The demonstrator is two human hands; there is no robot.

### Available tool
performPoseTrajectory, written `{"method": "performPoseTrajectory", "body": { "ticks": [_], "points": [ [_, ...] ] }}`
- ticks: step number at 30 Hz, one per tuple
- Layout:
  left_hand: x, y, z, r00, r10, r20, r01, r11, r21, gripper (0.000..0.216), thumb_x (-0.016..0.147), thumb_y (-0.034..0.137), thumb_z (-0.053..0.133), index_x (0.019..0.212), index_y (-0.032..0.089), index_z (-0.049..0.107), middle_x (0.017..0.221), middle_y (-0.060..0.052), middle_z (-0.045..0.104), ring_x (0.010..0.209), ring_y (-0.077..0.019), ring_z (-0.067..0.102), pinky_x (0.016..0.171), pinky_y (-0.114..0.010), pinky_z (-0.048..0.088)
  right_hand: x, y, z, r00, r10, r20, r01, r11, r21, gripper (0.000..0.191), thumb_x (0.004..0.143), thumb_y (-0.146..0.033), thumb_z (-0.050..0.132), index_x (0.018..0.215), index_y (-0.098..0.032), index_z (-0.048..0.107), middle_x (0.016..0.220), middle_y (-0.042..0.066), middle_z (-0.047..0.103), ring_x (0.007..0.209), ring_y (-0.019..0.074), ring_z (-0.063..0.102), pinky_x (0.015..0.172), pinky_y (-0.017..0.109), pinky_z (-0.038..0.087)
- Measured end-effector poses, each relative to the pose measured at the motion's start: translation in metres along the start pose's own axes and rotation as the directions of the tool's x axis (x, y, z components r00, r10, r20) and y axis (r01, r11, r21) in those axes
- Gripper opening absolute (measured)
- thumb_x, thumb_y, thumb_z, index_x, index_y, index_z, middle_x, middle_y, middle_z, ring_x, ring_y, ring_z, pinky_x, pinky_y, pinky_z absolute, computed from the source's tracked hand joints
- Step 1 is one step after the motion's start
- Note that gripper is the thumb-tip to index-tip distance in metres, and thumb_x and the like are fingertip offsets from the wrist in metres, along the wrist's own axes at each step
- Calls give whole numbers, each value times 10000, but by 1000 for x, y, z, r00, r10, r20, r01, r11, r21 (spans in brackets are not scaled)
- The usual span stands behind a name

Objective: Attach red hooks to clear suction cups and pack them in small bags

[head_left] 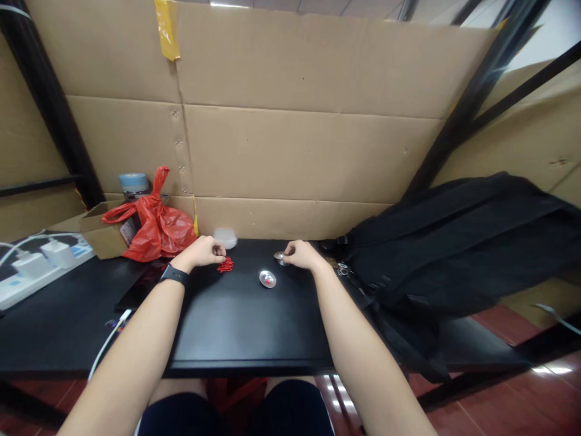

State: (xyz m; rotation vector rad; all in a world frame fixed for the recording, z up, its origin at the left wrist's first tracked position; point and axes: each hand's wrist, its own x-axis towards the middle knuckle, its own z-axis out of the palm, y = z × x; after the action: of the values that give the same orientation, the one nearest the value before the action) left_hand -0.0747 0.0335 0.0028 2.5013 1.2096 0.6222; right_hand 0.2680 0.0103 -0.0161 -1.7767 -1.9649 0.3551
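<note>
My left hand [209, 251] is curled with its fingertips pressed together at the back edge of a small pile of red pieces [226, 264]. Whether anything is pinched in those fingers is too small to see. To the right, my right hand [301, 254] grips the rim of a small shiny metal dish [279, 257] between thumb and fingers; the hand covers part of this dish. A second metal dish [267, 279] stands on the black table [254, 327], nearer to me, with a bit of red inside it.
A clear plastic container [226, 237] stands behind my left hand. Farther left are a red plastic bag [161, 224], a cardboard box [104, 233], a dark flat device [140, 286] and a white power strip [43, 272]. A black backpack [458, 242] fills the right side. Cardboard [290, 151] walls the back.
</note>
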Motion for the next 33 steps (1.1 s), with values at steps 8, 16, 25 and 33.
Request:
{"method": "performPoseTrajectory", "body": {
  "ticks": [8, 16, 25, 33],
  "points": [
    [11, 59, 33, 950, 300, -85, -288, 950, 123, 173, 838, 237, 573, 925, 207, 719, 878, -54, 702, 794, -183, 642, 750, -268, 471, 1, 0, -3, 1000, 16, -16, -17, 999, -31, 193, 764, -370, 726, 686, -194, 712, 727, 56, 737, 710, 172, 666, 646, 239, 441],
    [9, 102, 76, 899, 427, 96, -437, 883, 172, 230, 925, 226, 516, 930, 260, 744, 967, -47, 687, 890, -200, 644, 808, -290, 466, 6, 14, 1, 997, 56, -55, -56, 998, 7, 191, 717, -308, 798, 871, -211, 737, 827, 44, 746, 761, 162, 672, 741, 244, 478],
    [14, 92, 68, 911, 398, 112, -394, 918, -56, 128, 852, 290, 655, 819, 289, 778, 879, -15, 767, 826, -186, 704, 737, -233, 471, 4, 5, -3, 985, 66, -159, -64, 998, 19, 173, 751, -245, 713, 923, -243, 734, 942, 45, 749, 901, 195, 684, 808, 280, 487],
    [14, 88, 68, 929, 350, 122, -361, 929, 81, 85, 812, 232, 711, 825, 284, 777, 1008, -10, 756, 928, -204, 684, 765, -248, 457, 1, -9, -2, 963, 103, -250, -105, 994, 6, 143, 767, -230, 627, 861, -263, 730, 920, 48, 754, 916, 219, 683, 784, 295, 484]
  ]
}}
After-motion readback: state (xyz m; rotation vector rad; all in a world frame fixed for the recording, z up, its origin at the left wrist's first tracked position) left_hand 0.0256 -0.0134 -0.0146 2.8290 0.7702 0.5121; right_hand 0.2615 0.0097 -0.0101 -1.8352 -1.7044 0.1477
